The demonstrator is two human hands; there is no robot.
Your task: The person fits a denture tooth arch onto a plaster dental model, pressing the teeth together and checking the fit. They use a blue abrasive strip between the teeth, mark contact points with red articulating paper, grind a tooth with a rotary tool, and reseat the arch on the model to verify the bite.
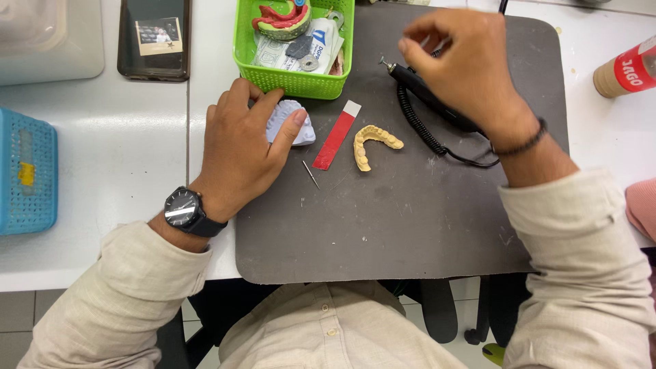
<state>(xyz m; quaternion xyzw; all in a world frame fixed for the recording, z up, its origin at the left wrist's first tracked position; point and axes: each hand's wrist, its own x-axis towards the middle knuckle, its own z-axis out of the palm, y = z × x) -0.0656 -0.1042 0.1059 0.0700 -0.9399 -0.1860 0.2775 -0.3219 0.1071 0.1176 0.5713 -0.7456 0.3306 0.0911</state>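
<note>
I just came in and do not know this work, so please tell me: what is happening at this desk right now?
A person sits at a dark grey mat on a white desk. The left hand rests on a pale blue plaster dental cast. The right hand is above a black rotary handpiece with a coiled cord, fingers bent; whether it grips the tool is unclear. Between the hands lie a red and white strip, a yellow tooth-arch model and a thin metal pin. A green plastic basket stands behind.

White table (147, 205) carries dark mat (383, 225), green basket (294, 82), blue basket (27, 171), phone (154, 61); mat holds yellow dental arch (374, 142), red strip (335, 140), handpiece (427, 96).
</note>
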